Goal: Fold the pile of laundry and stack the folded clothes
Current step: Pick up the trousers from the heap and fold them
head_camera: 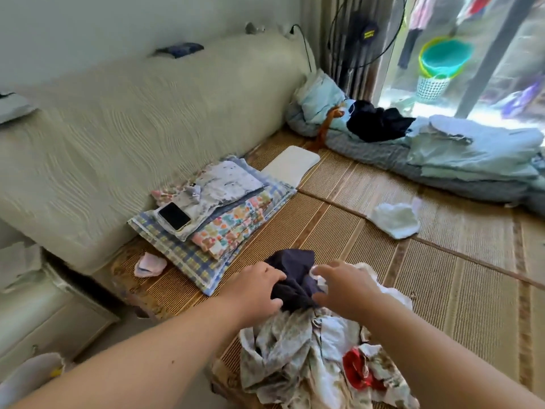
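Laundry pile [321, 352] lies heaped on the woven mat [442, 276] directly below the person, and its top piece, a dark navy garment [295, 278], sits between the two hands. The left hand [259, 287] has its fingers curled onto the garment's left edge, apparently clamped on the cloth, though the fingertips are buried in the folds. The right hand [345, 287] hovers just beside it on the right, fingers spread and bent, touching or nearly touching the cloth (I cannot tell which) and not yet closed on anything. The garment is bunched, with its longer run pointing away from the person, toward the far end of the mat; both hands are equally near. Judging from this, the coming move is to lift it clear of the pale floral and white pieces beneath. Further out to the left, by the sofa [132, 128], a stack of folded clothes [218, 214] carries a phone [174, 216]; a white cloth [395, 219] lies apart to the right.
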Demonstrator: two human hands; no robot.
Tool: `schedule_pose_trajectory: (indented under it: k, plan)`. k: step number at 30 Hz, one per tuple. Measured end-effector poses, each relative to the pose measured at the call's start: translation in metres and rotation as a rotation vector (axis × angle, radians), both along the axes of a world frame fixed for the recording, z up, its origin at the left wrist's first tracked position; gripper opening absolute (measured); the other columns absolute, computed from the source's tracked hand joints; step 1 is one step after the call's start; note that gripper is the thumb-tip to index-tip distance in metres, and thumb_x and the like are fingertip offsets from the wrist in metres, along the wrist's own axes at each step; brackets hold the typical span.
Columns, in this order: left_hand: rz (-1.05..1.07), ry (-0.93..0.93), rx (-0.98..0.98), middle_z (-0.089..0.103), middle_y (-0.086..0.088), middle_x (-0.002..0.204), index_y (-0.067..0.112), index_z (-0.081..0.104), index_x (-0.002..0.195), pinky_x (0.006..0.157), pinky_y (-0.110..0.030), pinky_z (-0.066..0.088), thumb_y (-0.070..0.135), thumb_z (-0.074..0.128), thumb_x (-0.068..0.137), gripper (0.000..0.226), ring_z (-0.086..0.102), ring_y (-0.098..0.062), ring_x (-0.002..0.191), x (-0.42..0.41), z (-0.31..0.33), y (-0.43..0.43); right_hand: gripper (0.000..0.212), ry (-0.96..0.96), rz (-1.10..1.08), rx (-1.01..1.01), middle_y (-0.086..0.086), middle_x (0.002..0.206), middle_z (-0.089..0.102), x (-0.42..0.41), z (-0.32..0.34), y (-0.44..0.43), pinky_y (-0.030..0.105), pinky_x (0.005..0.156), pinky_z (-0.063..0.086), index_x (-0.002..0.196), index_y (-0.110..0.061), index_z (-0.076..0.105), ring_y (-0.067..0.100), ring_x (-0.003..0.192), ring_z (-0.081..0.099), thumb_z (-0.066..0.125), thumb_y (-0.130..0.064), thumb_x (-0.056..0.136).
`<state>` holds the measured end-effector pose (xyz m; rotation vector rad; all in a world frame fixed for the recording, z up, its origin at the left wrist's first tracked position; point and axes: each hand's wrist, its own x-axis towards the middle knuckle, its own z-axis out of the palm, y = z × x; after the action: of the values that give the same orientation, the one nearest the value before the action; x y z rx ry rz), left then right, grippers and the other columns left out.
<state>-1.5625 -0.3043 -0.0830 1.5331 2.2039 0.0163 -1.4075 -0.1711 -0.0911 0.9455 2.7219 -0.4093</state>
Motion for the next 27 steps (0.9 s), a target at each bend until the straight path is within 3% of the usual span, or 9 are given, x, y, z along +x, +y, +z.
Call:
schedule_pose_trajectory:
  k: [6, 11, 15, 20, 23, 27]
  plan:
    - [-0.252, 0.031, 0.018, 0.04, 0.005, 0.142, 0.032, 0.04, 0.14, 0.108, -0.041, 0.035, 0.044, 0.053, 0.087, 0.055, 0.038, -0.02, 0.131, -0.02, -0.01, 0.063, 0.055, 0.045, -0.326, -0.005, -0.003, 0.131, 0.053, 0.012, -0.001, 0.025, 0.041, 0.097, 0.044, 0.134, -0.035, 0.046, 0.021, 0.117, 0.054, 0.059, -0.054, 0.085]
    - [-0.518, 0.062, 0.09, 0.038, 0.007, 0.144, 0.033, 0.038, 0.142, 0.109, -0.039, 0.034, 0.045, 0.054, 0.086, 0.059, 0.036, -0.019, 0.132, -0.052, -0.023, 0.112, 0.067, 0.109, -0.586, 0.045, -0.002, 0.138, 0.047, -0.005, -0.019, 0.01, 0.038, 0.1, 0.041, 0.144, -0.035, 0.034, 0.022, 0.124, 0.048, 0.057, -0.055, 0.084]
    - [-0.624, 0.024, 0.153, 0.03, 0.003, 0.152, 0.036, 0.037, 0.141, 0.113, -0.043, 0.028, 0.046, 0.054, 0.085, 0.06, 0.024, -0.02, 0.14, -0.074, -0.052, 0.133, 0.079, 0.136, -0.754, 0.08, 0.0, 0.139, 0.044, -0.033, -0.053, -0.001, 0.038, 0.097, 0.041, 0.148, -0.034, 0.025, 0.025, 0.124, 0.048, 0.063, -0.051, 0.081]
    - [-0.633, -0.06, 0.196, 0.026, 0.001, 0.153, 0.035, 0.035, 0.143, 0.115, -0.045, 0.025, 0.046, 0.053, 0.085, 0.062, 0.018, -0.021, 0.141, -0.087, -0.116, 0.147, 0.076, 0.21, -0.804, 0.103, 0.003, 0.133, 0.05, -0.064, -0.128, -0.001, 0.046, 0.089, 0.05, 0.142, -0.029, 0.033, 0.027, 0.117, 0.055, 0.065, -0.045, 0.075]
    - [-0.5, -0.159, 0.208, 0.029, 0.004, 0.151, 0.035, 0.036, 0.143, 0.115, -0.039, 0.022, 0.045, 0.056, 0.086, 0.062, 0.02, -0.019, 0.139, -0.1, -0.174, 0.156, 0.073, 0.209, -0.821, 0.1, 0.0, 0.137, 0.047, -0.073, -0.179, 0.009, 0.049, 0.094, 0.046, 0.14, -0.033, 0.032, 0.026, 0.122, 0.051, 0.057, -0.048, 0.074]
    - [-0.404, -0.202, 0.267, 0.027, 0.005, 0.15, 0.035, 0.035, 0.144, 0.116, -0.037, 0.019, 0.045, 0.058, 0.087, 0.063, 0.017, -0.017, 0.139, -0.107, -0.255, 0.163, 0.071, 0.248, -0.807, 0.171, 0.0, 0.138, 0.048, -0.071, -0.248, 0.026, 0.045, 0.1, 0.042, 0.142, -0.028, 0.04, 0.025, 0.127, 0.047, 0.061, -0.048, 0.078]
